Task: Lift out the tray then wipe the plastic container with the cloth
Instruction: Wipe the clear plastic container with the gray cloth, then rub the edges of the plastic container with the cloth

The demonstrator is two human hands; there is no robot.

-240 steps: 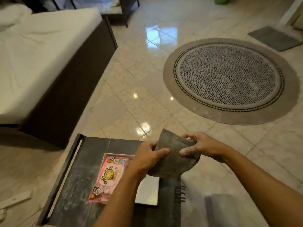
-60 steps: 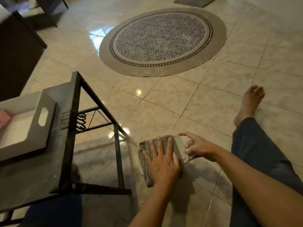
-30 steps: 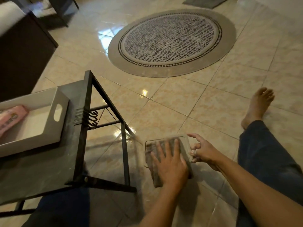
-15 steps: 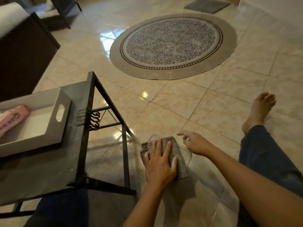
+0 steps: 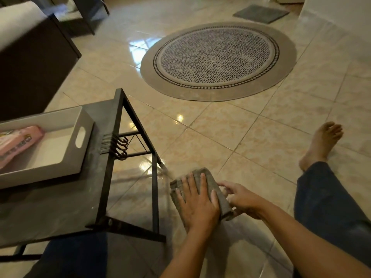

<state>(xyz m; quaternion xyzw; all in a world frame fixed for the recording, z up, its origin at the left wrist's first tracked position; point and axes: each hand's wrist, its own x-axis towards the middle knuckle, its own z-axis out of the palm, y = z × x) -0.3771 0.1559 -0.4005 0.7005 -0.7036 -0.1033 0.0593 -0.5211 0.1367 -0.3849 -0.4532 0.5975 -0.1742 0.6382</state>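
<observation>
On the floor tiles lies a folded grey cloth (image 5: 211, 181), and my left hand (image 5: 197, 205) presses flat on top of it with fingers spread. My right hand (image 5: 243, 199) grips at the cloth's right edge, where the clear plastic container sits beneath; the container is almost wholly hidden by cloth and hands. The white tray (image 5: 44, 176) with a cut-out handle stands on the dark low table (image 5: 60, 207) at the left, well apart from both hands. A pink pack (image 5: 18, 141) lies inside the tray.
The table's black metal frame and hooks (image 5: 120, 145) stand just left of my hands. My right leg and bare foot (image 5: 321, 143) stretch out on the right. A round patterned rug (image 5: 216, 59) lies ahead, a dark bed base (image 5: 30, 57) far left, a grey mat (image 5: 261, 14) at the back.
My left hand has slid the cloth slightly right and toward me over the container. My right hand has closed in from a loose reach onto the container's right side.
</observation>
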